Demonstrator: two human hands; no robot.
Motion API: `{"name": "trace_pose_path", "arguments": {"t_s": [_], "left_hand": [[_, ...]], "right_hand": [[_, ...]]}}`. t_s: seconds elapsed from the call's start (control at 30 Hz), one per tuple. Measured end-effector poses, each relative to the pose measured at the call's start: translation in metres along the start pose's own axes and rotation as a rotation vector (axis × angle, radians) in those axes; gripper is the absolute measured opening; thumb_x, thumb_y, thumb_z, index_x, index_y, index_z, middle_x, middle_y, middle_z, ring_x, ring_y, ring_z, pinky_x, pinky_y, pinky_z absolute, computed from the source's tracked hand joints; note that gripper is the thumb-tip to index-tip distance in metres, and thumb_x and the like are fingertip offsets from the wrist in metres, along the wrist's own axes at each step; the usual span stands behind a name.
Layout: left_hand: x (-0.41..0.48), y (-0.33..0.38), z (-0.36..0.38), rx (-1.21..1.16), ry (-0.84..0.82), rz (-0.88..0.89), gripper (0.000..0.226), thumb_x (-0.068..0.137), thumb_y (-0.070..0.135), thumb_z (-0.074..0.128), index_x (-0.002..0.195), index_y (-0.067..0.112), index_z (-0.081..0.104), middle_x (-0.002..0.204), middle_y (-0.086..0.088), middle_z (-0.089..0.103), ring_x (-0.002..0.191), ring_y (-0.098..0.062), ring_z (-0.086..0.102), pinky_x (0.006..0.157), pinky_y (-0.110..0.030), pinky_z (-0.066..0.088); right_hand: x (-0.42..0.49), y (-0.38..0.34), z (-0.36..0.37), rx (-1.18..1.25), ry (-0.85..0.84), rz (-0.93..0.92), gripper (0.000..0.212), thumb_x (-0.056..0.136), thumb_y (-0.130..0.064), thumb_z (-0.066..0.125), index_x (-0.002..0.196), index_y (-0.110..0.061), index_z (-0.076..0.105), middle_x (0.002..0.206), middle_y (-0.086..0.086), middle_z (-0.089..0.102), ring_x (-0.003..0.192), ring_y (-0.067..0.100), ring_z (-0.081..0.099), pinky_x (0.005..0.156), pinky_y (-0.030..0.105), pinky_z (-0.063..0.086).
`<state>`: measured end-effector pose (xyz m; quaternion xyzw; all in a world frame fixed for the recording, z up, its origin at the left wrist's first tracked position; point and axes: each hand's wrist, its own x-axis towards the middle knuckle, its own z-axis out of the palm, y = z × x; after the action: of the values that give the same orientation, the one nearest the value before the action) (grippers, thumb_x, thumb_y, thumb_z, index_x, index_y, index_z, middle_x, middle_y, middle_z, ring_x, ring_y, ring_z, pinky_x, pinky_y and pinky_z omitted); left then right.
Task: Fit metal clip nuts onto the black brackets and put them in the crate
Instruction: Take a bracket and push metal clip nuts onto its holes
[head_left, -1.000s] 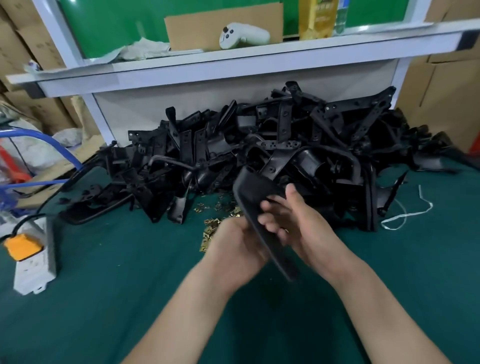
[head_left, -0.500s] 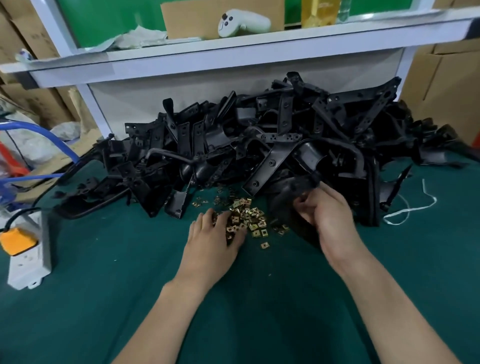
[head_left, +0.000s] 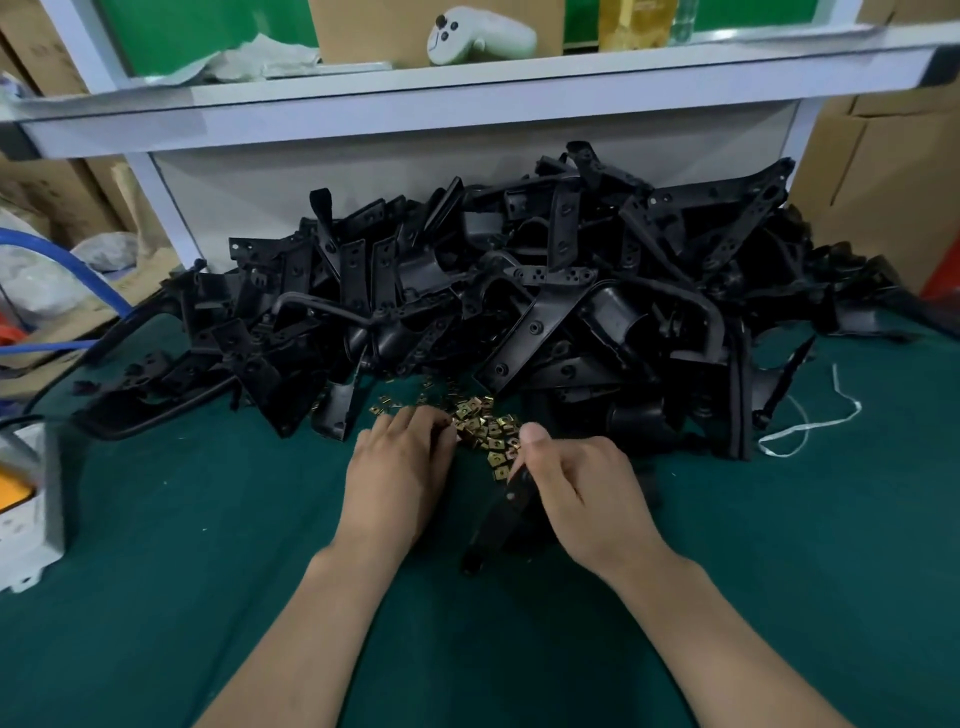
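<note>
At mid-frame, left of centre, the left hand (head_left: 400, 467) lies palm down on the table (head_left: 208, 571), fingers (head_left: 415, 423) close together and stretched toward the upper right. Their tips touch the left edge of the clip nuts (head_left: 485, 428), and I cannot tell whether they pinch one. The nuts form a small brass scatter just right of those fingertips, so this hand is the nearer one for the pick. Right of the nuts, the bracket (head_left: 501, 514) slants from lower left to upper right, its upper end just beside the scatter. The right hand (head_left: 582, 493) grips it, fingers curled round it and thumb raised. Judging by this, a nut only has to travel a short way right and down to meet the bracket's upper end

The surface is a dark green mat. A power strip (head_left: 26, 504) sits at the left edge, the bracket pile (head_left: 545, 291) fills the middle behind the nuts, and a white string (head_left: 810, 421) lies at right. No crate is in view
</note>
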<state>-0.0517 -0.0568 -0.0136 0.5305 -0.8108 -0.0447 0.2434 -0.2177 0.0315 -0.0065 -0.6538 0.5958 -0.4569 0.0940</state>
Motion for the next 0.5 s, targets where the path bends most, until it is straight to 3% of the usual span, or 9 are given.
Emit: {"name": "trace_pose_path", "arguments": {"t_s": [0.07,0.13,0.2,0.3,0.4,0.5], "left_hand": [[-0.003,0.001,-0.002,-0.069,0.102,-0.002,0.028,0.103,0.039,0.049,0.108,0.017,0.065,0.099,0.002,0.069,0.095,-0.025,0.058,0.091,-0.039,0.041],[-0.006,0.003,-0.006,-0.27,0.15,-0.045,0.03,0.101,0.044,0.05,0.103,0.018,0.065,0.089,0.007,0.062,0.087,-0.022,0.059,0.083,-0.041,0.048],[-0.007,0.004,-0.007,-0.415,0.12,-0.091,0.026,0.099,0.048,0.052,0.101,0.025,0.064,0.088,0.012,0.058,0.087,-0.018,0.058,0.08,-0.041,0.052],[-0.008,0.003,-0.007,-0.368,0.082,-0.044,0.016,0.096,0.036,0.065,0.101,0.022,0.07,0.09,0.019,0.06,0.093,-0.017,0.059,0.088,-0.042,0.05],[-0.008,0.001,-0.004,-0.238,0.029,0.021,0.019,0.098,0.027,0.064,0.113,0.018,0.073,0.103,0.006,0.068,0.102,-0.022,0.059,0.096,-0.044,0.045],[-0.008,0.002,-0.003,-0.22,0.017,0.061,0.027,0.102,0.023,0.058,0.125,0.017,0.07,0.106,0.003,0.066,0.103,-0.023,0.057,0.098,-0.045,0.044]], "right_hand": [[0.002,0.001,-0.002,-0.104,0.071,0.042,0.075,0.097,-0.068,0.013,0.042,-0.02,0.028,0.037,-0.002,0.027,0.039,0.018,0.037,0.046,0.025,0.025],[0.004,0.004,-0.003,-0.167,0.11,0.1,0.071,0.098,-0.064,0.015,0.041,-0.022,0.023,0.034,-0.006,0.025,0.036,0.017,0.036,0.046,0.026,0.027],[0.006,0.01,-0.003,-0.165,0.122,0.177,0.076,0.098,-0.067,0.013,0.04,-0.02,0.026,0.033,-0.005,0.029,0.035,0.015,0.037,0.046,0.029,0.029],[0.008,0.014,-0.002,-0.114,0.111,0.266,0.075,0.092,-0.07,0.011,0.038,-0.021,0.028,0.034,-0.005,0.034,0.041,0.014,0.039,0.052,0.032,0.033],[0.011,0.017,-0.001,-0.112,0.059,0.311,0.08,0.088,-0.072,0.006,0.041,-0.018,0.04,0.044,-0.004,0.048,0.056,0.021,0.052,0.065,0.044,0.048],[0.012,0.022,-0.001,-0.145,0.029,0.315,0.093,0.089,-0.073,0.002,0.049,-0.008,0.057,0.054,0.003,0.062,0.066,0.023,0.061,0.076,0.046,0.052]]}}
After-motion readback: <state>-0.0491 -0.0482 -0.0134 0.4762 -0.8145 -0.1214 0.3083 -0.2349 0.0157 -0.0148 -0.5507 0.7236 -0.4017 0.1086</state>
